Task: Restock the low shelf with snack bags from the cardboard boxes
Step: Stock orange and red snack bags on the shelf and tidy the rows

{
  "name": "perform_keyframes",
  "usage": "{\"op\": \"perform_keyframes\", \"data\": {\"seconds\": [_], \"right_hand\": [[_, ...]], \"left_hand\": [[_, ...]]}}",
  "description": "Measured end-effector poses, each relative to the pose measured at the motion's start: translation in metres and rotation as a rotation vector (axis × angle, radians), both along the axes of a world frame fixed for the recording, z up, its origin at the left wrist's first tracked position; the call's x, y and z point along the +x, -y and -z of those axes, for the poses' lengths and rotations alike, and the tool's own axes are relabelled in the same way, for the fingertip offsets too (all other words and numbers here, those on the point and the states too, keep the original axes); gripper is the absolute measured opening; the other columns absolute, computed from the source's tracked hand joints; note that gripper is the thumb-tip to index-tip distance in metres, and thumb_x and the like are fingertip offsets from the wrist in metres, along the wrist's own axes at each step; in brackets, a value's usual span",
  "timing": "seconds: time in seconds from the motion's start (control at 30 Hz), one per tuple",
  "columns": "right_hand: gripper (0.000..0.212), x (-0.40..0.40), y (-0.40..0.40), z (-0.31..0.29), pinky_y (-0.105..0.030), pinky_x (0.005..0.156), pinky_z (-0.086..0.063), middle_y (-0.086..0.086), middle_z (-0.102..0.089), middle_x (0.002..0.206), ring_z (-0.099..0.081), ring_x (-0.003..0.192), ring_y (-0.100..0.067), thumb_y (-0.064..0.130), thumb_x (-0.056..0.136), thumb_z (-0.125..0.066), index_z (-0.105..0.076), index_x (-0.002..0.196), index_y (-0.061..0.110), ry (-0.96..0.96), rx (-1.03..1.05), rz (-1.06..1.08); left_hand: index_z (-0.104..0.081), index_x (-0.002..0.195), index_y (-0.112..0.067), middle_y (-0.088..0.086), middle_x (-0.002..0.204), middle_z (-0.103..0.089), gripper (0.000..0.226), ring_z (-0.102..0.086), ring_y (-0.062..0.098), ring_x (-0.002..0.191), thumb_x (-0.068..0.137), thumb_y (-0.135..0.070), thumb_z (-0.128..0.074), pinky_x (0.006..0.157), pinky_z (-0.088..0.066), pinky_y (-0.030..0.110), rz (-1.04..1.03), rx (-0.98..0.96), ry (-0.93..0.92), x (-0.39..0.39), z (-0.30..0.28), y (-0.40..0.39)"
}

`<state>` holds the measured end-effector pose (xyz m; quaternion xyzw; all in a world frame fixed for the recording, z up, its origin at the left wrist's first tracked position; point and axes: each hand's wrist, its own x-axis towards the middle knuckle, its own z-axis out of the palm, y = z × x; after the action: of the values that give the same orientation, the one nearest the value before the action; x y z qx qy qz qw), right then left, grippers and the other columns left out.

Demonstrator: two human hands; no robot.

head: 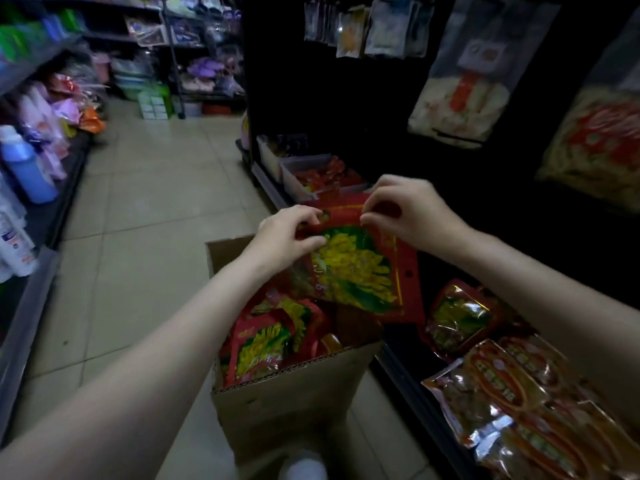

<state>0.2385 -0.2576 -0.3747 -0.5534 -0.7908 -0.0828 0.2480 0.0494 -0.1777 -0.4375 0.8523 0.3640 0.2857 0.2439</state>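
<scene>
Cardboard, brown and corrugated at the cut edge: the open box (294, 403) stands on the tiled floor (138, 220) right below me, beside the low shelf (408, 375). Inside it, red snack bags (263, 344) with yellow-green pictures, piled loosely. On the shelf to my right, 1 red bag (457, 317) lies flat, and nearer me a heap of orange foil packs (519, 403).

Above the box I hold 1 red snack bag (360, 271), tilted. My left hand (287, 233) pinches its upper left edge, thumb on the front. My right hand (405, 209) pinches the top edge with curled fingers.

Beyond the hands, 2 pale bins (294, 183) of red packets sit on the shelf. Higher, clear hanging packets (367, 27), blurred. Across the aisle, a blue bottle (26, 168) on the left-hand shelving.
</scene>
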Motion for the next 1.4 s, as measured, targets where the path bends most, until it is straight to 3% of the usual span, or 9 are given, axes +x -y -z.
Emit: {"op": "perform_keyframes", "data": {"seconds": [0.13,0.3,0.4,0.6,0.73,0.97,1.13,1.23,1.4], "right_hand": [[0.026,0.053,0.035,-0.037,-0.009,0.076,-0.037,-0.009,-0.064,0.093,-0.057,0.086,-0.013,0.025,0.082,-0.062,-0.073,0.094,0.004,-0.140,0.088,0.154],[0.025,0.138,0.072,-0.032,-0.015,0.073,-0.033,-0.016,-0.058,0.108,-0.055,0.100,-0.023,0.000,0.080,-0.065,-0.068,0.105,0.006,-0.194,0.057,0.481],[0.030,0.173,0.079,0.009,-0.012,0.075,-0.028,-0.019,-0.056,0.106,-0.054,0.100,-0.030,-0.012,0.078,-0.055,-0.067,0.102,0.003,-0.118,-0.038,0.558],[0.021,0.224,0.063,0.125,-0.021,0.081,-0.036,-0.016,-0.057,0.108,-0.056,0.104,-0.030,-0.011,0.084,-0.051,-0.067,0.092,0.001,-0.095,-0.141,0.567],[0.023,0.244,0.030,0.187,-0.022,0.087,-0.034,-0.015,-0.054,0.115,-0.051,0.111,-0.027,-0.007,0.087,-0.050,-0.067,0.100,0.001,-0.087,-0.269,0.585],[0.041,0.271,-0.002,0.255,-0.034,0.097,-0.040,-0.011,-0.040,0.136,-0.044,0.121,-0.030,-0.009,0.087,-0.047,-0.053,0.126,0.003,0.023,-0.495,0.672],[0.070,0.264,0.012,0.287,-0.050,0.115,-0.007,-0.011,0.000,0.156,-0.001,0.143,-0.033,0.006,0.088,-0.055,-0.020,0.147,0.018,0.163,-0.462,0.825],[0.083,0.260,0.031,0.304,-0.050,0.116,-0.007,-0.013,0.015,0.156,0.000,0.144,-0.037,0.017,0.088,-0.062,-0.007,0.150,0.024,0.055,-0.651,0.782],[0.091,0.266,0.027,0.314,-0.051,0.115,0.000,-0.004,0.008,0.158,0.007,0.145,-0.030,0.036,0.081,-0.069,-0.012,0.150,0.024,0.140,-0.791,0.676]], "left_hand": [[-0.044,0.081,-0.026,-0.005,0.089,-0.054,0.020,-0.050,0.015,0.090,0.088,-0.027,-0.063,0.076,-0.041,0.031,-0.015,-0.089,0.214,0.056,-0.009,0.028],[-0.047,0.082,-0.022,0.002,0.101,-0.064,0.017,-0.059,0.021,0.100,0.090,-0.028,-0.061,0.080,-0.047,0.033,-0.016,-0.267,0.322,0.140,0.013,0.057],[-0.055,0.103,-0.016,0.003,0.106,-0.065,0.017,-0.058,0.025,0.105,0.092,-0.030,-0.057,0.094,-0.045,0.043,-0.102,-0.255,0.268,0.189,0.045,0.074],[-0.051,0.110,-0.014,0.005,0.093,-0.061,0.017,-0.058,0.030,0.094,0.097,-0.023,-0.047,0.093,-0.044,0.044,-0.327,-0.414,0.021,0.237,0.151,0.083],[-0.049,0.103,-0.013,0.002,0.087,-0.051,0.009,-0.055,0.030,0.091,0.097,-0.020,-0.047,0.078,-0.040,0.034,-0.475,-0.535,-0.009,0.238,0.210,0.065],[-0.044,0.095,-0.020,0.005,0.089,-0.053,0.004,-0.057,0.031,0.096,0.096,-0.019,-0.047,0.098,-0.039,0.051,-0.565,-0.561,-0.032,0.249,0.254,0.036],[-0.044,0.097,-0.021,0.003,0.091,-0.053,0.003,-0.057,0.032,0.098,0.096,-0.020,-0.047,0.098,-0.039,0.052,-0.548,-0.589,-0.035,0.252,0.267,0.025],[-0.050,0.108,-0.014,0.010,0.100,-0.060,0.014,-0.057,0.032,0.098,0.096,-0.020,-0.047,0.099,-0.039,0.051,-0.536,-0.554,-0.045,0.251,0.274,0.019],[-0.050,0.107,-0.013,0.011,0.105,-0.060,0.013,-0.054,0.031,0.103,0.096,-0.020,-0.046,0.104,-0.030,0.045,-0.672,-0.601,-0.002,0.248,0.276,0.020]]}}
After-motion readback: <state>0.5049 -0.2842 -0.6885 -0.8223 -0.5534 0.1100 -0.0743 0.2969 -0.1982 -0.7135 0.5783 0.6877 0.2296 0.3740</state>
